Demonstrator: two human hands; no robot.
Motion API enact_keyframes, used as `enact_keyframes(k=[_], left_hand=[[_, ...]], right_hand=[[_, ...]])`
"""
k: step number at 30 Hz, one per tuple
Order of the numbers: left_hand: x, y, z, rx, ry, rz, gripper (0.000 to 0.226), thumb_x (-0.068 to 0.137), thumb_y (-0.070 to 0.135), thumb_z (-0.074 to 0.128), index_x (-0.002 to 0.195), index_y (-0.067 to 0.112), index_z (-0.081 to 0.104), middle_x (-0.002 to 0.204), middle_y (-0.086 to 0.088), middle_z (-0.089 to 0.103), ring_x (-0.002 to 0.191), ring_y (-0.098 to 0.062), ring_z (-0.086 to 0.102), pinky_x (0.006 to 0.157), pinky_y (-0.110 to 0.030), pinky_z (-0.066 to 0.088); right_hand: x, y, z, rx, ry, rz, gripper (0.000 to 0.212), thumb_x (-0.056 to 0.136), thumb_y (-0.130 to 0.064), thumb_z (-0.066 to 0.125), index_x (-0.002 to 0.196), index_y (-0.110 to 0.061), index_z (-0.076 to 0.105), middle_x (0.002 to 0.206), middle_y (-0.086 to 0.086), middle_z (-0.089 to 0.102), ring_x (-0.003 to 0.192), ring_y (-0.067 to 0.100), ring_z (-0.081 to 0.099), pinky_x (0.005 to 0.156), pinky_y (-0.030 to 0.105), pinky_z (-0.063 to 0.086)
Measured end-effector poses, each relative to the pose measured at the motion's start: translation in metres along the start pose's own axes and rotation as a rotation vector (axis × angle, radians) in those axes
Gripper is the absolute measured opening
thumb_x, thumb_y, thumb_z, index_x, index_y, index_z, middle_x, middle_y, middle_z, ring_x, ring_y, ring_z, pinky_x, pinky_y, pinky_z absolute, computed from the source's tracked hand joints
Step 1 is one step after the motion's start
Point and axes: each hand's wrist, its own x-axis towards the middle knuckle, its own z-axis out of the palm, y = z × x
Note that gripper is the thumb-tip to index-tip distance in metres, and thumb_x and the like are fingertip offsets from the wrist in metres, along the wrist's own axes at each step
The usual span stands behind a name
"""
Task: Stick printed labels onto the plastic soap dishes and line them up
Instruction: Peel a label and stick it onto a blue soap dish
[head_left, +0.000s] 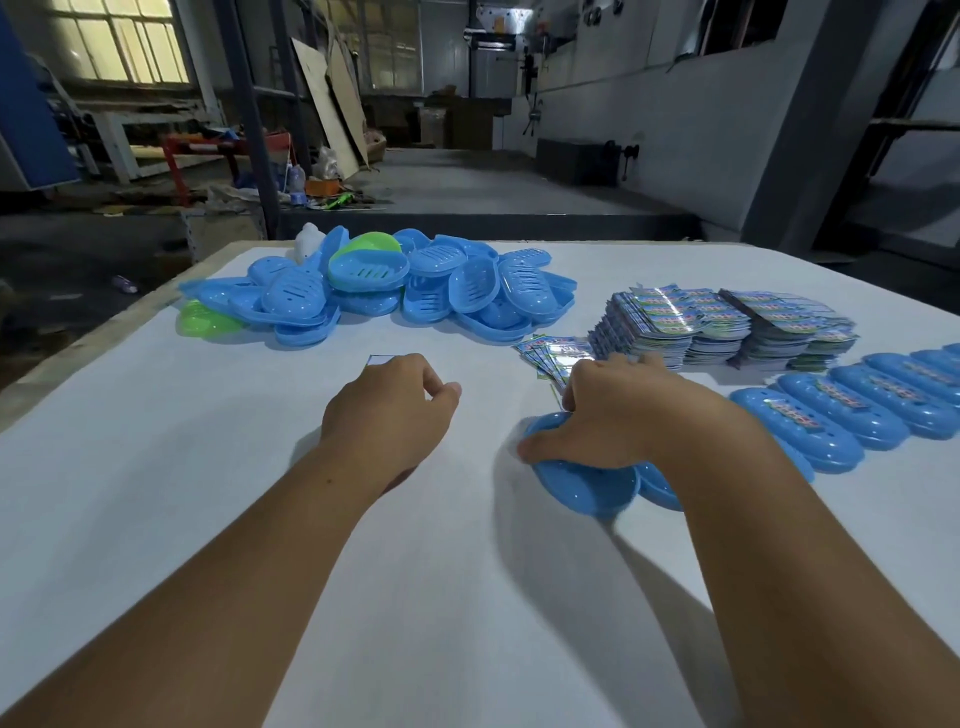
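Right hand (613, 410) gripped a blue soap dish (587, 483) while left hand (387, 410) pinched a label (382, 359), so sticking it on looked next.

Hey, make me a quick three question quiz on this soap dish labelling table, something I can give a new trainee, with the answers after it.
1. True or false: the right hand rests on a blue soap dish.
2. Where is the row of labelled dishes? A) right edge of the table B) left edge C) on the floor
3. Fill in: apart from blue, the pile of unlabelled dishes holds some ____ ones.

Key:
1. True; it grips the dish's top.
2. A, just nearer than the label stacks.
3. Green. Meanwhile the left hand pinches a small white slip.
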Motion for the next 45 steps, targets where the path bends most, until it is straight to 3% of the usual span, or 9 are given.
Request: enact_keyframes(k=[3, 6, 10, 14, 22, 32, 35, 39, 45], left_hand=[[0.0, 0.0, 0.0, -0.003, -0.003, -0.002, 0.025, 0.092, 0.058, 0.052, 0.087, 0.034, 0.056, 0.106, 0.01, 0.066, 0.093, -0.02, 0.06, 0.078, -0.033, 0.043], [0.0, 0.001, -0.001, -0.001, -0.001, 0.0, 0.025, 0.092, 0.057, 0.052, 0.089, 0.033, 0.058, 0.117, 0.01, 0.066, 0.094, -0.02, 0.061, 0.079, -0.033, 0.044], [0.0, 0.001, -0.001, 0.006, -0.007, 0.0, 0.026, 0.092, 0.057, 0.052, 0.09, 0.032, 0.06, 0.118, 0.01, 0.067, 0.094, -0.02, 0.061, 0.08, -0.033, 0.046], [0.0, 0.0, -0.002, -0.004, -0.013, 0.0, 0.025, 0.092, 0.056, 0.053, 0.09, 0.032, 0.06, 0.118, 0.01, 0.067, 0.094, -0.019, 0.061, 0.081, -0.033, 0.046], [-0.001, -0.001, -0.003, -0.04, -0.007, 0.009, 0.022, 0.091, 0.054, 0.055, 0.088, 0.033, 0.059, 0.1, 0.009, 0.068, 0.09, -0.019, 0.061, 0.081, -0.033, 0.049], [0.017, -0.025, -0.01, -0.089, 0.209, -0.033, 0.013, 0.093, 0.039, 0.055, 0.088, 0.028, 0.061, 0.09, 0.006, 0.066, 0.085, -0.02, 0.06, 0.069, -0.032, 0.043], [0.028, -0.041, -0.014, -0.02, 0.35, 0.021, 0.012, 0.093, 0.029, 0.056, 0.097, 0.024, 0.066, 0.101, -0.002, 0.063, 0.097, -0.025, 0.058, 0.076, -0.038, 0.047], [0.053, -0.071, -0.027, 0.194, 0.491, -0.021, 0.037, 0.094, 0.025, 0.057, 0.13, 0.018, 0.06, 0.132, -0.008, 0.055, 0.119, -0.032, 0.049, 0.094, -0.046, 0.043], [0.076, -0.098, -0.028, 0.268, 0.295, -0.169, 0.057, 0.098, 0.04, 0.052, 0.15, 0.023, 0.037, 0.158, -0.007, 0.033, 0.141, -0.031, 0.032, 0.11, -0.048, 0.033]], right_hand=[[0.0, 0.003, 0.0, 0.047, 0.017, 0.016, 0.072, 0.063, -0.072, 0.065, 0.118, -0.027, 0.057, 0.116, 0.004, 0.05, 0.116, 0.033, 0.039, 0.097, 0.046, 0.045], [0.004, 0.01, -0.001, 0.032, 0.048, -0.012, 0.06, 0.07, -0.061, 0.073, 0.117, -0.025, 0.06, 0.118, 0.004, 0.056, 0.116, 0.032, 0.046, 0.101, 0.045, 0.044], [0.008, 0.018, -0.001, 0.049, 0.07, 0.026, 0.047, 0.081, -0.027, 0.074, 0.123, -0.019, 0.057, 0.122, 0.007, 0.057, 0.11, 0.033, 0.047, 0.085, 0.038, 0.047], [0.011, 0.022, 0.0, 0.031, 0.096, 0.004, 0.038, 0.084, -0.011, 0.065, 0.121, -0.014, 0.059, 0.116, 0.007, 0.062, 0.098, 0.028, 0.052, 0.077, 0.031, 0.033], [0.02, 0.015, 0.008, 0.123, 0.181, -0.015, 0.028, 0.088, -0.027, 0.065, 0.113, -0.015, 0.067, 0.115, 0.006, 0.064, 0.106, 0.032, 0.058, 0.087, 0.036, 0.05], [0.035, -0.018, 0.026, 0.289, 0.277, -0.155, 0.042, 0.089, -0.038, 0.059, 0.128, -0.025, 0.062, 0.126, -0.001, 0.064, 0.119, 0.025, 0.056, 0.097, 0.039, 0.049], [0.035, -0.026, 0.029, 0.313, 0.282, -0.188, 0.04, 0.088, -0.04, 0.056, 0.126, -0.029, 0.062, 0.125, -0.004, 0.064, 0.118, 0.023, 0.057, 0.097, 0.04, 0.049], [0.035, -0.028, 0.032, 0.332, 0.3, -0.213, 0.039, 0.088, -0.041, 0.058, 0.125, -0.029, 0.063, 0.12, -0.006, 0.065, 0.116, 0.021, 0.057, 0.097, 0.039, 0.049], [0.038, -0.028, 0.034, 0.343, 0.32, -0.228, 0.04, 0.088, -0.041, 0.059, 0.126, -0.031, 0.063, 0.117, -0.008, 0.064, 0.113, 0.019, 0.057, 0.094, 0.035, 0.048]])
